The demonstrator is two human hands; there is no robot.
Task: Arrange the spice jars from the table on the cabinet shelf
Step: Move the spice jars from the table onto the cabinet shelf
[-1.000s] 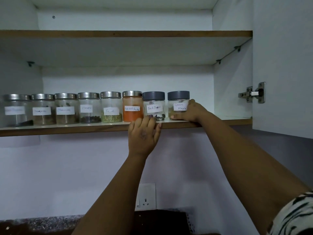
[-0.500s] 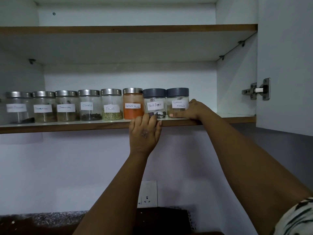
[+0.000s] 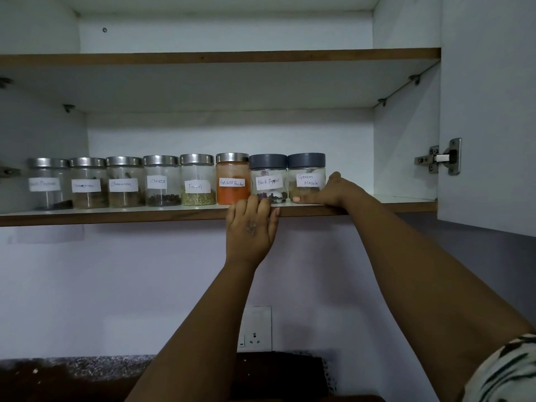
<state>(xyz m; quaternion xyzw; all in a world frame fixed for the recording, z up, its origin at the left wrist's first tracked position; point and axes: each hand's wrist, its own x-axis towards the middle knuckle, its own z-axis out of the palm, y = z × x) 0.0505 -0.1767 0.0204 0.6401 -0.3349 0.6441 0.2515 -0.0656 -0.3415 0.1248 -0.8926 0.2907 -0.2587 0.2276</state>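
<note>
Several labelled glass spice jars stand in a row on the lower cabinet shelf (image 3: pixel 116 217). At the right end are the red chilli powder jar (image 3: pixel 232 181), then the grey-lidded Black Pepper jar (image 3: pixel 268 177) and the Garam Masala jar (image 3: pixel 306 175), touching each other. My right hand (image 3: pixel 333 190) cups the Garam Masala jar's right side, thumb lying along its front base. My left hand (image 3: pixel 251 229) is below the shelf edge, fingers apart, fingertips against the foot of the Black Pepper jar.
The upper shelf (image 3: pixel 220 57) is bare. The open cabinet door (image 3: pixel 490 111) with its hinge (image 3: pixel 441 156) hangs at the right. Bare shelf remains right of the last jar. Below are a wall socket (image 3: pixel 255 329) and a dark speckled counter (image 3: pixel 72 369).
The Garam Masala jar has slid slightly left, closing the small gap to the Black Pepper jar. Both hands stay almost where they were; the view has tilted a little.
</note>
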